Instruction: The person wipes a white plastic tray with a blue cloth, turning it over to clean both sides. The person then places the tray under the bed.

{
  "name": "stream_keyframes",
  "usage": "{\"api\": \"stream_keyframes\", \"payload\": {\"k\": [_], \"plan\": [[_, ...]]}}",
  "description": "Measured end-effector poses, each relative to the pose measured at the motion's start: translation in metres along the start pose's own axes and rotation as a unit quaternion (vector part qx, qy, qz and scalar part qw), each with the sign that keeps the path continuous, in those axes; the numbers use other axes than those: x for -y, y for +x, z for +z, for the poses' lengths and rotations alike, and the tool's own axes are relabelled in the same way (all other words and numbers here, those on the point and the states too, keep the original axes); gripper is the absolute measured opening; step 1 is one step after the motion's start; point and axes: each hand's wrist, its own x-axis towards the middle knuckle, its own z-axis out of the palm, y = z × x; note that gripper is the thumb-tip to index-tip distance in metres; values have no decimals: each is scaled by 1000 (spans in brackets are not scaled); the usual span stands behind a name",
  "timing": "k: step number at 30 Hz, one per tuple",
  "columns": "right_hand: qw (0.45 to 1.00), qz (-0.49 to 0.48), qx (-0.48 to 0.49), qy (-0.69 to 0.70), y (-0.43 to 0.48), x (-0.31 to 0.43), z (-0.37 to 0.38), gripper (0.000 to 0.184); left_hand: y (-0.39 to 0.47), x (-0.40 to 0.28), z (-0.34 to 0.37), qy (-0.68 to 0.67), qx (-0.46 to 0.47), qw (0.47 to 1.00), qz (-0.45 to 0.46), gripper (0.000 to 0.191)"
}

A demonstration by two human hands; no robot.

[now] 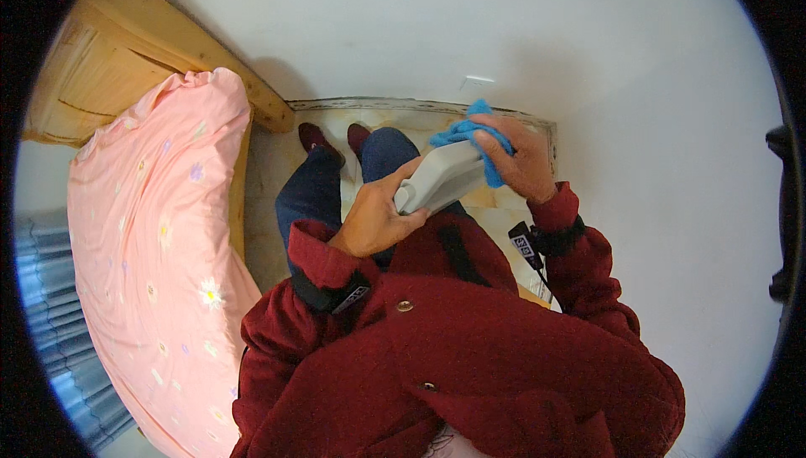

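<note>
In front of my body I hold a pale grey-white plastic object (444, 174), boxy with rounded edges and a small round knob or foot at its near end. I cannot tell exactly what it is. My left hand (378, 209) grips that near end, thumb below and fingers behind. A blue cloth (463, 134) is bunched in my right hand (519, 156), pressed against the object's far upper end. Part of the cloth hangs down beneath the right fingers. The object is tilted, and its underside is mostly hidden.
To the left stands a bed with a pink flowered sheet (164, 225) and a wooden headboard (119, 74). A white wall (409, 30) with a low wall plate (478, 81) rises ahead. Marble-like floor tiles (267, 181) lie below. A blue-grey curtain (69, 332) hangs at far left.
</note>
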Motion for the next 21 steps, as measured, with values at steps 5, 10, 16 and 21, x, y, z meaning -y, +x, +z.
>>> {"api": "stream_keyframes", "payload": {"k": [5, 10, 16, 21], "plan": [[986, -156, 53, -3, -25, 66, 7, 48, -24, -2, 7, 4, 50, 999, -14, 58], [973, -175, 141, -59, -18, 81, 8, 58, -28, 4, 7, -14, 57, 998, -24, 49], [970, -152, 177, -75, -14, 71, -5, 50, -25, 13, 12, 7, 32, 999, 36, 48], [986, -134, 91, -33, -10, 66, -21, 46, -21, 15, 2, 10, -5, 1000, 16, 56]]}}
